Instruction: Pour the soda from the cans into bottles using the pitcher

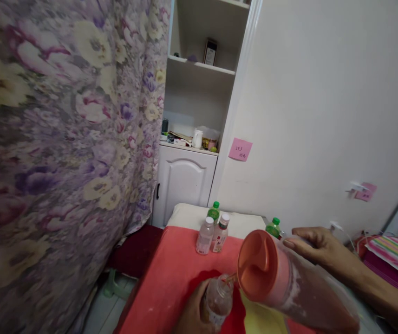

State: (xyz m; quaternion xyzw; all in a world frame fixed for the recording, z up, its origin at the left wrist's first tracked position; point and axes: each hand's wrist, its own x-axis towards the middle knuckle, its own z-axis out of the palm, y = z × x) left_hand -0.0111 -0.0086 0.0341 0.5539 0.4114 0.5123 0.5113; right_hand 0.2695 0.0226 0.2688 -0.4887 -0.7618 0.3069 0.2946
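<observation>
My left hand (193, 311) is wrapped around a clear plastic bottle (218, 299) with no cap, near the lower middle of the view. Above and right of it, a clear pitcher (319, 297) with an orange lid (254, 264) is tipped over, its spout at the bottle's mouth. A thin brownish stream runs from the spout to the bottle. Reddish-brown liquid fills much of the pitcher. My right hand (315, 248) is at the pitcher's upper side and holds it up; its grip is partly hidden behind the pitcher.
Two white-capped bottles (205, 236) and a green bottle (214, 212) stand together on the red-and-white covered table (164, 278). Another green bottle (273, 227) is behind the pitcher. A floral curtain (62, 139) hangs at left; a shelved cabinet (186, 178) stands behind.
</observation>
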